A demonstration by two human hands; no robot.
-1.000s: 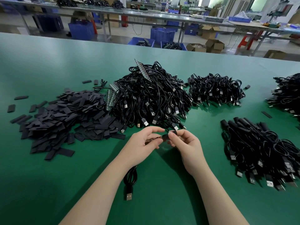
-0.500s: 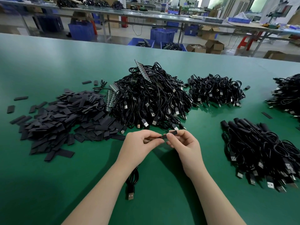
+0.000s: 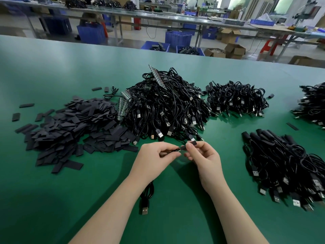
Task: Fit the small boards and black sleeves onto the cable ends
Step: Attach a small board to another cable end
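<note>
Above the smooth green table point(image 3: 52, 199), the left hand point(image 3: 154, 159) pinches a thin cable end point(image 3: 173, 150) between thumb and fingers. The right hand point(image 3: 205, 155) holds a flat, matte black sleeve point(image 3: 189, 144) in its fingertips, and the open mouth of the sleeve meets the cable end. If a small board is already on this end, I cannot tell. The rest of this cable point(image 3: 146, 194) hangs under the left wrist and lies on the table, ending in a rectangular USB plug point(image 3: 144, 210) with a metal shell.

Left of the hands is a wide pile of flat black sleeves point(image 3: 66, 127). Behind the hands stands a tall heap of tangled black cables point(image 3: 167, 106), with strips of small boards point(image 3: 157, 76) leaning on it. On the right side lies a pile of cables with sleeves on their ends point(image 3: 284, 166).
</note>
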